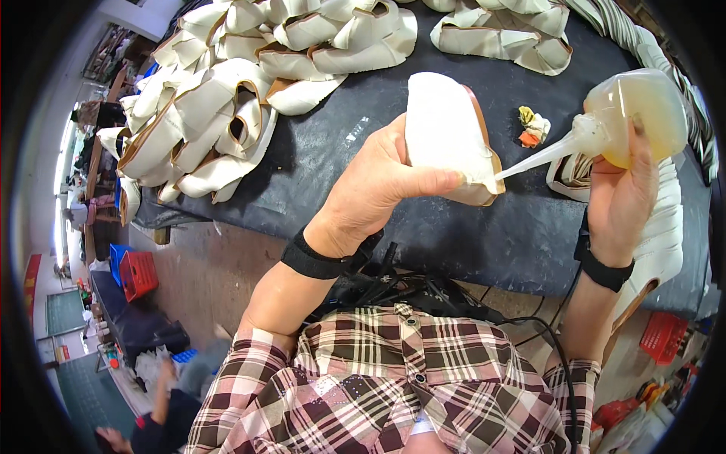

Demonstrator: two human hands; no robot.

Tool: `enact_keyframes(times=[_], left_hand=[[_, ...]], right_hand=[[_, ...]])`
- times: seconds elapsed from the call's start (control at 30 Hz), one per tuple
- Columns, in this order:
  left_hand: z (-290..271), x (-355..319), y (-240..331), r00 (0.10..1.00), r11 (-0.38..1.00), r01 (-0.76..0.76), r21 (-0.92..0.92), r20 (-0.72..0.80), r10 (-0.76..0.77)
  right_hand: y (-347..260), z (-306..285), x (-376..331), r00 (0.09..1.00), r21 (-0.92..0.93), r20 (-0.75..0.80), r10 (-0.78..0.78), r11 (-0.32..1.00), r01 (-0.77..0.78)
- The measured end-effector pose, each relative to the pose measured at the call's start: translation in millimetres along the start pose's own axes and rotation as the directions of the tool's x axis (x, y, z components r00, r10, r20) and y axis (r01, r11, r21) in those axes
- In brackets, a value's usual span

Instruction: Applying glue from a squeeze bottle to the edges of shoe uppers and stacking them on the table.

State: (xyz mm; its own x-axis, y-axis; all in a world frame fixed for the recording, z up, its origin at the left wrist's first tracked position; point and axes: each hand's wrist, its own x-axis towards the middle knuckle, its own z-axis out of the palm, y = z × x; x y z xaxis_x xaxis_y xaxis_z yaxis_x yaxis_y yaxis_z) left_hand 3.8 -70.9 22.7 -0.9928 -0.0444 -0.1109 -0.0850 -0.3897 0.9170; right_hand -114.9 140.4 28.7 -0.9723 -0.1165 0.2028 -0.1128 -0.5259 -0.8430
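My left hand (378,170) grips a white leather shoe upper (442,125) with a tan inner side, its thumb pressed along the near edge. In my right hand (624,193) is a translucent squeeze bottle (643,113) part filled with yellowish liquid, tilted so that its long nozzle (537,157) points left and down. The nozzle's tip meets the near right corner of the upper, or comes very close to it. Both hands are above the dark table (454,242).
Piled white uppers (204,129) cover the table's far left, with others (503,38) at the back. A crumpled yellow, white and orange scrap (533,126) lies beside the bottle. Stacked white pieces (662,227) line the right side. Black cables (544,325) hang near my body. Red crates (138,274) stand on the floor.
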Motion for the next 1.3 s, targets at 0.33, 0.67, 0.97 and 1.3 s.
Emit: enact_keyframes(times=[0.33,0.67,0.97,1.3], left_hand=[[1.8,0.2,-4.8,0.997,0.997,-0.075,0.010,-0.017,0.075],[3.5,3.0,-0.8,0.998,0.998,-0.054,0.018,-0.010,0.055],[0.9,5.0,-0.8,0.999,0.999,-0.037,-0.006,0.018,0.037],[-5.3,6.8,-2.4,0.999,0.999,-0.030,0.016,0.026,0.029]], right_hand=[[13.6,-13.9,12.4,0.992,0.049,0.111,0.066,0.996,-0.072],[20.9,-16.1,11.7,0.991,-0.021,0.073,0.110,0.994,-0.109],[19.3,-13.0,3.6,0.990,0.045,0.005,0.143,0.989,-0.143],[18.2,-12.5,-2.3,0.983,0.159,-0.021,0.181,0.972,-0.175]])
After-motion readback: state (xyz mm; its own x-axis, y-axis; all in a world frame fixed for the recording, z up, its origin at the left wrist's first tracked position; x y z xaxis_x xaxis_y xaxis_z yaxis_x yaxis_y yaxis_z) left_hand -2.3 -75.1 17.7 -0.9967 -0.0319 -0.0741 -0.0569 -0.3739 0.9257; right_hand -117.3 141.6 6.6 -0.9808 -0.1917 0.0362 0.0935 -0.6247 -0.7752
